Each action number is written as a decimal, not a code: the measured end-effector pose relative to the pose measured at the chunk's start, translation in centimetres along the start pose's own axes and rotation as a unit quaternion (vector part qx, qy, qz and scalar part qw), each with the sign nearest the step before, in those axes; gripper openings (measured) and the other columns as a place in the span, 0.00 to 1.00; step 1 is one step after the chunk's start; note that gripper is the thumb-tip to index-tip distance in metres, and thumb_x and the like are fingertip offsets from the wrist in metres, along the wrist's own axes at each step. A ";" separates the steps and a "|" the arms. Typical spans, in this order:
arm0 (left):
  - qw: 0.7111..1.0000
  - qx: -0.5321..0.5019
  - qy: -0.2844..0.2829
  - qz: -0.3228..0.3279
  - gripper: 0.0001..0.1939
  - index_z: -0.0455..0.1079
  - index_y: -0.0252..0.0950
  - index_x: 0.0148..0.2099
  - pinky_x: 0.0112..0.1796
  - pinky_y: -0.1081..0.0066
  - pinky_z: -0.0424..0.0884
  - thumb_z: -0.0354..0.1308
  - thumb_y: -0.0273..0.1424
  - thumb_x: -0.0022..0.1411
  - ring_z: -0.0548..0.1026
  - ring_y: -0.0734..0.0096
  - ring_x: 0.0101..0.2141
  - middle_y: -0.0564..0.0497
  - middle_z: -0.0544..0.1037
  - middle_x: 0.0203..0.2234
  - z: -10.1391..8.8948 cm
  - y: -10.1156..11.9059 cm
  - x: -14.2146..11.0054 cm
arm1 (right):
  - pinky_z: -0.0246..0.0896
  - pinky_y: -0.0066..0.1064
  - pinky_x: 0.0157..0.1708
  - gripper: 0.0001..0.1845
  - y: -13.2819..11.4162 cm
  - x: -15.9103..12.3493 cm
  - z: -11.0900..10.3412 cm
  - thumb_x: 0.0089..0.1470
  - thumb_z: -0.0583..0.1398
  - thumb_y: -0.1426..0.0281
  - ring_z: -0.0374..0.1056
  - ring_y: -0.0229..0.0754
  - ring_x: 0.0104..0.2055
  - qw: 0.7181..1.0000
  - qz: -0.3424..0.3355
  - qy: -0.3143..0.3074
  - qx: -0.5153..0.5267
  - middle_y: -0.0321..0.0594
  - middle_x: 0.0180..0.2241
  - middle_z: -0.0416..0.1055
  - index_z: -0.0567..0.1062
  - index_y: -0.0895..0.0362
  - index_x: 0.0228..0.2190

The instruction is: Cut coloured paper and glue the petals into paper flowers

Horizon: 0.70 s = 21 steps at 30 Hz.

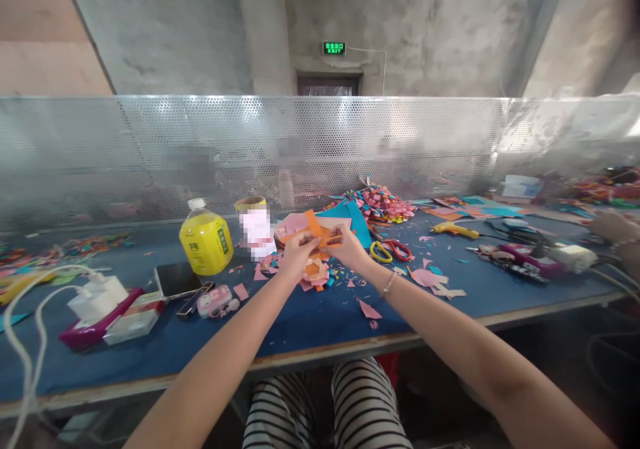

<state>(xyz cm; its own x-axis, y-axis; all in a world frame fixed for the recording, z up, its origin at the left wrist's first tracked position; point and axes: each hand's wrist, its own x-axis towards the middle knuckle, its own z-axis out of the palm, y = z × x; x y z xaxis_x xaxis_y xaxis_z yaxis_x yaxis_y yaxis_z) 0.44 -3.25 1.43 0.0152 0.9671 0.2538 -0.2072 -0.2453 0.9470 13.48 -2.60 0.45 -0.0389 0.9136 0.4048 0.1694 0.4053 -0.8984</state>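
Observation:
Both my hands are raised over the blue table [310, 322] and pinch the same orange paper strip [318, 228]. My left hand [296, 250] grips its near left end with closed fingers. My right hand [349, 245] holds the right part between thumb and fingers. Below the hands lies a pink and orange paper flower [316, 273] among small cut scraps. Sheets of pink and blue paper [350, 219] lie just behind the hands.
A yellow drink bottle [205, 241], a phone [176, 279], a white charger with cables [97, 297] and a purple tool [93, 329] sit left. Scissors [389, 250], a yellow glue gun [455, 230] and paper piles lie right. Another person's hand [614, 225] is far right. A perforated metal screen [320, 149] backs the table.

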 end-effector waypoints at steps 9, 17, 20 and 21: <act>0.985 0.154 0.068 0.042 0.06 0.68 0.33 0.26 0.27 0.74 0.66 0.61 0.29 0.43 0.70 0.74 0.24 0.53 0.72 0.20 -1.1 0.3 0.2 | 0.59 0.22 0.23 0.07 -0.8 0.1 0.6 0.35 0.62 0.79 0.62 0.30 0.20 0.958 0.191 -0.114 0.182 0.30 0.17 0.65 0.68 0.59 0.19; 0.976 0.180 0.056 0.109 0.10 0.57 0.36 0.24 0.26 0.74 0.65 0.58 0.26 0.42 0.68 0.76 0.22 0.59 0.65 0.18 -1.4 -0.9 0.7 | 0.58 0.22 0.20 0.06 0.1 -0.4 0.1 0.37 0.62 0.78 0.59 0.29 0.17 0.946 0.230 -0.164 0.161 0.30 0.15 0.64 0.69 0.60 0.18; 0.973 0.178 0.052 0.134 0.13 0.54 0.37 0.24 0.25 0.75 0.65 0.58 0.25 0.41 0.67 0.78 0.21 0.60 0.63 0.17 -1.7 -0.9 0.9 | 0.57 0.22 0.20 0.06 -0.1 -0.5 0.2 0.39 0.63 0.76 0.59 0.29 0.17 0.946 0.241 -0.149 0.158 0.31 0.14 0.63 0.69 0.60 0.18; 0.973 0.180 0.050 0.135 0.12 0.54 0.37 0.23 0.25 0.75 0.65 0.58 0.25 0.41 0.67 0.78 0.21 0.60 0.63 0.17 -1.8 -0.9 1.0 | 0.57 0.22 0.20 0.06 -0.1 -0.6 0.2 0.39 0.63 0.75 0.59 0.29 0.17 0.945 0.243 -0.145 0.164 0.31 0.14 0.64 0.69 0.60 0.19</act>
<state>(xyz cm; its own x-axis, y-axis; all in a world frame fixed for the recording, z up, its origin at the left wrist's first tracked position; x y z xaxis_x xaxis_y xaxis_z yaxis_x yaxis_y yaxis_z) -1.08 -1.91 0.44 -0.0923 0.8610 0.5002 0.1652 -0.4822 0.8604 13.26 -3.14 0.27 -0.3117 0.9459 -0.0898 -0.0759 -0.1190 -0.9900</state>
